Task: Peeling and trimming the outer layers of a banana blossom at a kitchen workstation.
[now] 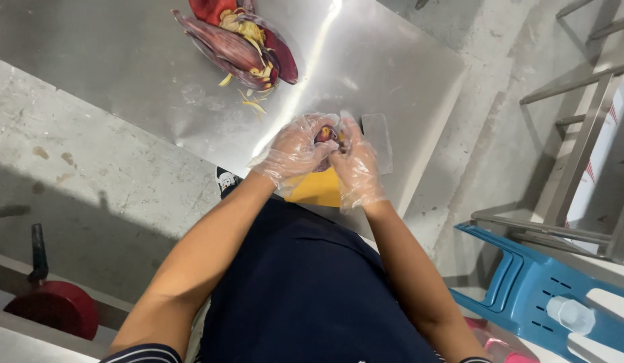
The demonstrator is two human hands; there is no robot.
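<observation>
Both hands wear thin clear plastic gloves and meet over the near edge of a steel table (124,60). My left hand (295,151) and my right hand (355,161) together grip a small dark red banana blossom piece (325,135) between the fingers. A yellow board or sheet (315,188) lies right beneath the hands. Behind my right hand a flat rectangular blade-like object (379,138) rests on the table. At the far side of the table lies a heap of purple-red blossom bracts with pale yellow florets (241,44).
A blue plastic stool (527,282) lies tipped at the lower right with a clear bottle (570,314) near it. A metal rack frame (581,134) stands at right. A red round object (57,306) sits at lower left on the concrete floor.
</observation>
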